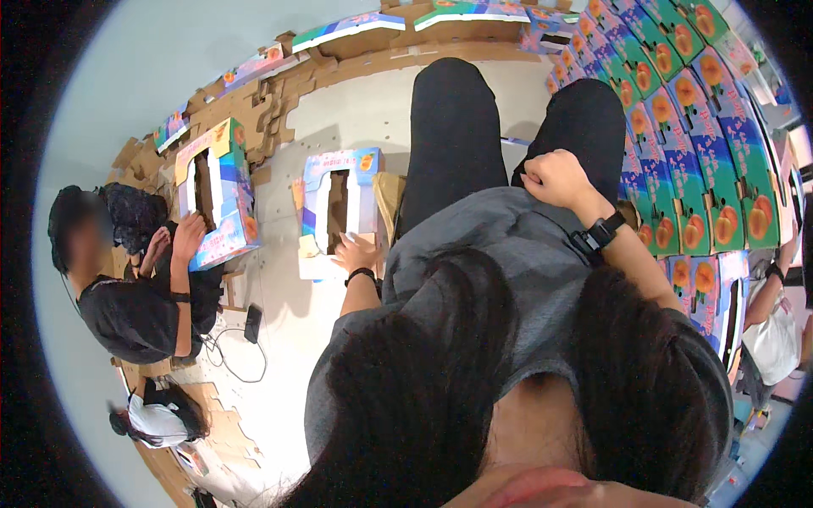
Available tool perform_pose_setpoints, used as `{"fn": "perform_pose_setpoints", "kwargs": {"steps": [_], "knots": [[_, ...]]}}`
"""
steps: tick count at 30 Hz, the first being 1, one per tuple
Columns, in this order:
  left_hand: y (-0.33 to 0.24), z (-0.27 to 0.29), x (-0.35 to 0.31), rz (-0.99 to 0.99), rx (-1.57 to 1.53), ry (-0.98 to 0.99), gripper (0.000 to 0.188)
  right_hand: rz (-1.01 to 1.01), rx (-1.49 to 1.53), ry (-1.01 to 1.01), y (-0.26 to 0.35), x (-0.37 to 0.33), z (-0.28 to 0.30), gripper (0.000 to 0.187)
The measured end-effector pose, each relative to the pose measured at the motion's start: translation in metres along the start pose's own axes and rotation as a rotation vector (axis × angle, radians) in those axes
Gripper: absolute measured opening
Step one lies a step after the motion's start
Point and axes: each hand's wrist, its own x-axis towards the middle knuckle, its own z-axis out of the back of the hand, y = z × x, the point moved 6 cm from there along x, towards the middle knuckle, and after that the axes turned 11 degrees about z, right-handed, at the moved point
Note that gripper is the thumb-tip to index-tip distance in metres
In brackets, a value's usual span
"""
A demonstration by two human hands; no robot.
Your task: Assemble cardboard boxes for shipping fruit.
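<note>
A colourful cardboard fruit box (367, 195) with a long opening stands on the floor to the left of my legs. My left hand (356, 255) is at its near end, with the fingers bent over the rim by the opening. My right hand (559, 179) rests on my right thigh, its fingers curled closed and nothing visible in them. A dark watch is on the right wrist and a dark band on the left.
At left, a seated person (127, 313) handles a similar box (233, 207). Stacked boxes (690, 144) rise at my right. Flattened cardboard (262, 114) lies along the wall. A black adapter (253, 323) with a cable lies on the floor. Other people are farther back.
</note>
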Motion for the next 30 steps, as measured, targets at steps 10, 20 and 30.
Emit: {"fn": "perform_pose_setpoints", "kwargs": {"steps": [10,20,30], "knots": [[0.005,0.397,-0.225,-0.978,-1.119,-1.944,0.059,-0.003,0.019,-0.078,-0.006,-0.002,-0.001,0.022],[0.032,0.394,-0.282,-0.836,-1.368,-2.313,0.058,0.018,0.04,-0.124,0.0,-0.006,-0.004,0.022],[-0.029,0.37,-0.167,-0.784,-1.01,-1.591,0.046,-0.022,0.033,-0.092,-0.006,-0.007,0.001,0.021]]}}
